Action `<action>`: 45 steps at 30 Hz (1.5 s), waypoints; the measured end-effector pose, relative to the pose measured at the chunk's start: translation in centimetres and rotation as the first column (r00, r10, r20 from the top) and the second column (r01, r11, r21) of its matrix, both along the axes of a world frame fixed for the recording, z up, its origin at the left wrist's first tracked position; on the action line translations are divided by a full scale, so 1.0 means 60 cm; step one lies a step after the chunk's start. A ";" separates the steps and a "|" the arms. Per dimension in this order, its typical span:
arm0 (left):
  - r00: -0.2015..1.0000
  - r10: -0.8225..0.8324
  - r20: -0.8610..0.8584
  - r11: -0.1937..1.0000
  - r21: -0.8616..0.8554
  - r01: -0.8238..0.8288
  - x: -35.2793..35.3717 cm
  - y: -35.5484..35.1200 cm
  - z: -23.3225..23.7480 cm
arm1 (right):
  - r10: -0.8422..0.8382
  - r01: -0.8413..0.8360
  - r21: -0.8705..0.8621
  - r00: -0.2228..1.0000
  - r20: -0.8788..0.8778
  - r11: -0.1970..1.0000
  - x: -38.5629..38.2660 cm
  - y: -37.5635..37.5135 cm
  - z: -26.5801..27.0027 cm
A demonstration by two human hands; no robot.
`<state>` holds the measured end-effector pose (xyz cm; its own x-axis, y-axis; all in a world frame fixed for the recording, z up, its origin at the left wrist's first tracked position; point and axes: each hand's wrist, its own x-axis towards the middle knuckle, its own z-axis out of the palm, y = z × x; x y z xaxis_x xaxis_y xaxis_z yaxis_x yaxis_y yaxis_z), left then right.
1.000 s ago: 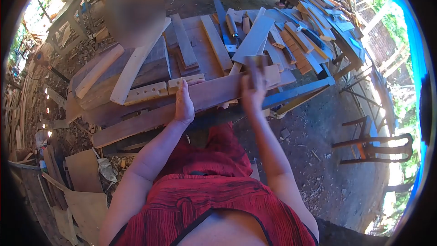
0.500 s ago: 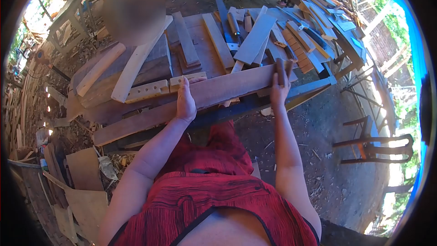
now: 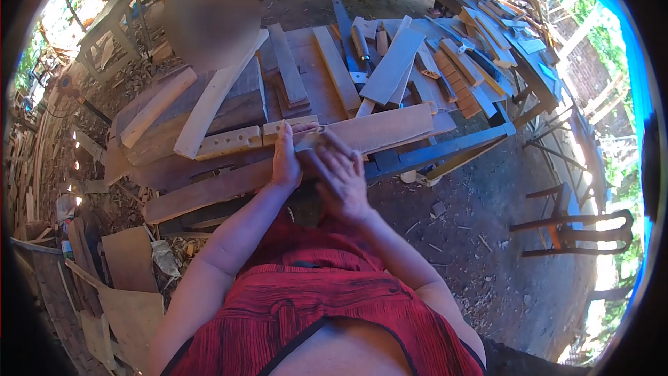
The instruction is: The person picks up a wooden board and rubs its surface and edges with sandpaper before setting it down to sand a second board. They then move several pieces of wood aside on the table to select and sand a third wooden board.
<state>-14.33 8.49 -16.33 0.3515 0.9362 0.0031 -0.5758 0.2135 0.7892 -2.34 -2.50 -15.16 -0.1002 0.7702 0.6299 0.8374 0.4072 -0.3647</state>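
A long wooden plank (image 3: pixel 390 127) lies slantwise along the front edge of the bench. My left hand (image 3: pixel 286 160) grips it near its middle, thumb up on the near side and fingers over the far side. Close to its right, my right hand (image 3: pixel 344 182) is closed around a small dark wooden tool (image 3: pixel 335 142), which rests against the plank. The tool's exact shape is partly hidden by my fingers. Just behind my left hand are light blocks with holes (image 3: pixel 229 141).
On the bench stand a thick beam (image 3: pixel 226 108), loose boards (image 3: pixel 395 63), a saw (image 3: pixel 344 35) and a chisel (image 3: pixel 360 43). A blurred area covers something at the back left. A chair (image 3: pixel 581 230) is at the right; wood scraps (image 3: pixel 129 261) lie at the left.
My right hand has slid left along the plank with the dark tool, from near its right end to beside my left hand. My left hand has hardly moved.
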 end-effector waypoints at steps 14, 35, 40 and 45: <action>0.976 0.076 -0.207 0.993 0.106 -0.054 -0.001 -0.004 0.002 | -0.514 0.521 -0.051 0.814 -0.272 0.852 0.148 0.053 -0.019; 0.977 0.034 -0.208 0.992 0.125 -0.008 -0.001 -0.004 -0.002 | -0.502 0.560 0.016 0.755 -0.422 0.828 0.252 0.104 -0.012; 0.982 0.127 -0.140 0.992 0.032 -0.124 0.011 0.014 -0.050 | -0.297 0.300 0.007 0.945 -0.134 0.954 0.042 0.048 -0.049; 0.996 0.095 0.000 0.992 -0.081 -0.094 0.004 0.002 -0.018 | 0.003 -0.003 -0.050 1.000 0.007 0.999 -0.012 0.004 0.011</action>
